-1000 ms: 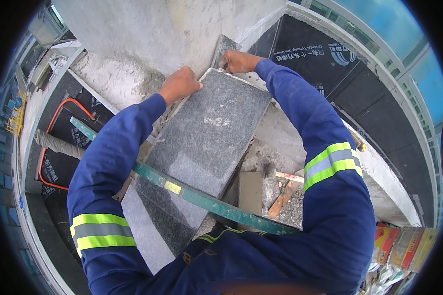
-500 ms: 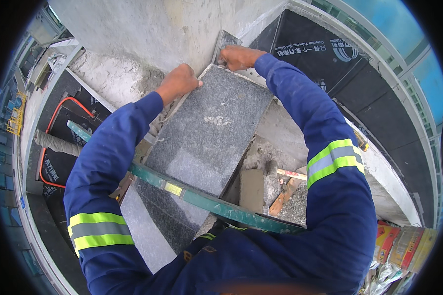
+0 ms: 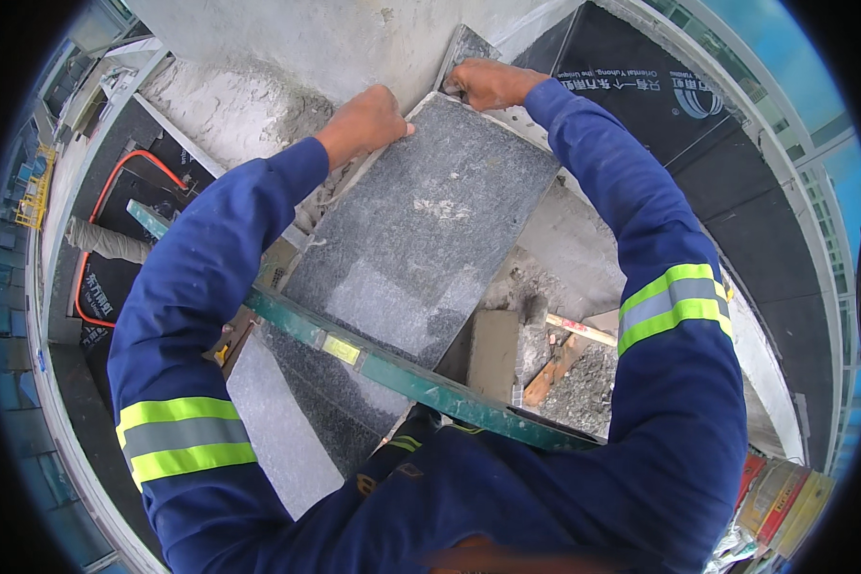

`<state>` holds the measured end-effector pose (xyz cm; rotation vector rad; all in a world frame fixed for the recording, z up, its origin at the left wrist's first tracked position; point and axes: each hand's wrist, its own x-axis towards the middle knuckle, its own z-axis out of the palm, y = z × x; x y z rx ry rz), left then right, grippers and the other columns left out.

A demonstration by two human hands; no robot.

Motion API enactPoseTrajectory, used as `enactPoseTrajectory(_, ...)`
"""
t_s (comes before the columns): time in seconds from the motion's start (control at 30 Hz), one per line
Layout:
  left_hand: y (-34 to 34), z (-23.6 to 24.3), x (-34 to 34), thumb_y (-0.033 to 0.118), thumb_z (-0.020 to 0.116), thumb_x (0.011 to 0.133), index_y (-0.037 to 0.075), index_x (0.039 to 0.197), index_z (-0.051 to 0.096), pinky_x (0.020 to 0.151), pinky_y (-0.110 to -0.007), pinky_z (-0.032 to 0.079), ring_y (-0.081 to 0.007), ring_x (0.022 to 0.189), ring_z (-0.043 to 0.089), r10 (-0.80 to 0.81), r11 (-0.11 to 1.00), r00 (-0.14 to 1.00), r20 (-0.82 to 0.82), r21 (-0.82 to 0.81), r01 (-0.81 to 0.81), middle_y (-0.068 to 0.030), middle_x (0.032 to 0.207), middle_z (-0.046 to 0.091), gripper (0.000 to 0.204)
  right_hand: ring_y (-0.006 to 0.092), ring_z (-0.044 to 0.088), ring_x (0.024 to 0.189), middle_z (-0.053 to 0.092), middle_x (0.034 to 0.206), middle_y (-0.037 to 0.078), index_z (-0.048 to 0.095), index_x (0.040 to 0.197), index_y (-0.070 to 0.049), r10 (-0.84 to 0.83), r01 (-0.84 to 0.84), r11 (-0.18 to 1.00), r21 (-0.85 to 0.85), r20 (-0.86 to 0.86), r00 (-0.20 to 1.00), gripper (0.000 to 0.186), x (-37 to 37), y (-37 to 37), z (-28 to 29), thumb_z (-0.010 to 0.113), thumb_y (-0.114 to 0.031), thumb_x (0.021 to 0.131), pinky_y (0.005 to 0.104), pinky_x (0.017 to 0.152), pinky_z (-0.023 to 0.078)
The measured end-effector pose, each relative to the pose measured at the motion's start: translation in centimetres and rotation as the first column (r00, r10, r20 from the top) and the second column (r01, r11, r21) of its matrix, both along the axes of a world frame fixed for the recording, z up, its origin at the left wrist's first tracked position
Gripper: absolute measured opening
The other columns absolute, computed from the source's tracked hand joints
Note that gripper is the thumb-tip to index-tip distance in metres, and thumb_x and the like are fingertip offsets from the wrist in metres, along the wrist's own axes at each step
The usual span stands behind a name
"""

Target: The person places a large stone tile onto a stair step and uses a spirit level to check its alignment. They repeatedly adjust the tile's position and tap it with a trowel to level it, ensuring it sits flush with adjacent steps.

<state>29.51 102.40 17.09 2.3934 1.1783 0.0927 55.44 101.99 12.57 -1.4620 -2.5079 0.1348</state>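
Two hands grip the far end of a dark grey rectangular stone slab (image 3: 421,239): left hand (image 3: 365,120) clasps its left corner, right hand (image 3: 486,83) apparently curls over its top corner. Beyond a long green spirit level (image 3: 392,368), the slab looks heavy, rigid, chip-prone; edges suit holding.

Colourful red and yellow flat packages (image 3: 780,502) lie stacked at the near right, and a black sheet with white print (image 3: 660,86) spreads far right.
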Motion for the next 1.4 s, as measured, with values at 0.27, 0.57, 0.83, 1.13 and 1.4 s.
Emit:
enactPoseTrajectory(0.27,0.4,-0.3,-0.4,0.028,0.082,0.085,-0.009,0.086,0.072,0.075,-0.046,0.056,-0.0359,0.078,0.073,0.007,0.999,0.999,0.035,-0.036,-0.006,-0.0246,0.079,0.071,0.038,0.0414,0.067,0.111,0.071,0.111,0.026,0.071,0.112,0.005,-0.083,0.123,0.974,-0.190,0.209,0.974,0.036,-1.8,-0.2,2.0,0.063,0.007,0.077,0.0466,0.096,0.053)
enactPoseTrajectory(0.57,0.0,-0.4,-0.6,0.025,0.080,0.087,-0.008,0.084,0.071,0.069,-0.042,0.052,-0.0280,0.073,0.068,-0.018,0.999,0.999,0.027,-0.035,0.019,-0.0192,0.075,0.068,0.034,0.0421,0.067,0.101,0.071,0.100,0.025,0.071,0.108,0.005,-0.070,0.104,0.985,-0.141,0.231,0.970,0.031,-2.1,-0.5,1.9,0.062,0.006,0.079,0.0474,0.093,0.054)
enactPoseTrajectory(0.83,0.3,-0.5,-0.5,0.031,0.083,0.085,-0.011,0.083,0.070,0.071,-0.046,0.053,-0.0339,0.076,0.070,-0.010,0.998,0.996,0.088,-0.055,0.015,-0.0234,0.080,0.070,0.044,0.0397,0.071,0.095,0.073,0.098,0.025,0.068,0.105,0.009,-0.021,0.032,0.987,-0.155,0.073,0.997,0.023,-0.4,-0.1,1.3,0.062,0.003,0.084,0.0474,0.085,0.056)
enactPoseTrajectory(1.13,-1.0,1.3,-1.7,0.024,0.085,0.083,-0.007,0.080,0.071,0.069,-0.042,0.051,-0.0247,0.070,0.064,0.104,0.986,0.988,0.112,-0.143,-0.087,-0.0163,0.074,0.068,0.034,0.0405,0.070,0.107,0.072,0.116,0.024,0.067,0.125,0.004,-0.117,0.126,0.964,-0.232,0.052,0.992,0.038,1.0,-1.1,3.5,0.066,-0.002,0.088,0.0487,0.092,0.056)
enactPoseTrajectory(1.4,0.1,5.3,-7.8,0.025,0.078,0.088,0.000,0.090,0.075,0.072,-0.038,0.054,-0.0241,0.078,0.072,-0.031,0.985,0.989,0.147,0.174,0.005,-0.0167,0.081,0.073,0.025,0.0419,0.071,0.096,0.074,0.099,0.022,0.070,0.099,-0.001,-0.319,0.272,0.947,0.171,0.406,0.857,0.033,4.1,-1.4,6.0,0.075,-0.032,0.089,0.0518,0.082,0.056)
